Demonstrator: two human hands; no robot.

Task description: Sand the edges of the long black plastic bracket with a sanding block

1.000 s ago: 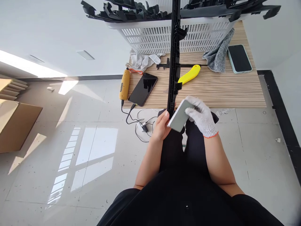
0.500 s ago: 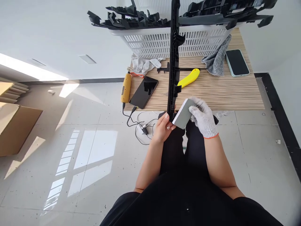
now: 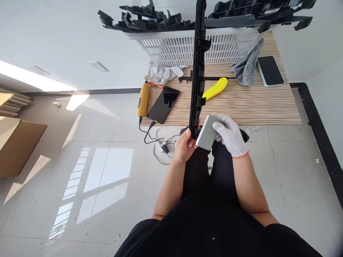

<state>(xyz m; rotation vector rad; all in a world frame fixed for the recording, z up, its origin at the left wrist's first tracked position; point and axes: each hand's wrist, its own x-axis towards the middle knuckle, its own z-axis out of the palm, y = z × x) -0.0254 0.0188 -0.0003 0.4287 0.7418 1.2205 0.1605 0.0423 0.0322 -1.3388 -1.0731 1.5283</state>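
Observation:
My left hand [image 3: 184, 145], bare and wearing a ring, is closed around the lower end of a long black plastic trim strip [image 3: 197, 76]. The strip stands nearly upright in view, reaching past the top edge. My right hand [image 3: 229, 135], in a white knitted glove with an orange cuff edge, grips a flat grey and white sanding sponge [image 3: 207, 134]. The sponge's lower left corner is close beside the strip's lower end and my left fingers; whether it touches the strip I cannot tell.
On the wood-grain table [image 3: 254, 107] lie a yellow-handled cutter [image 3: 216, 88], a black phone [image 3: 164, 104], a yellow rotary tool [image 3: 143, 99], a white glove [image 3: 163, 74], a grey cloth [image 3: 247, 69] and another phone [image 3: 270, 71]. Behind stands a white basket [image 3: 171, 50] holding black plastic parts [image 3: 160, 23]. Cables [image 3: 160, 142] hang below.
My right hand has shifted slightly left, and the sanding sponge has turned a little more upright. My left hand and the strip have barely moved.

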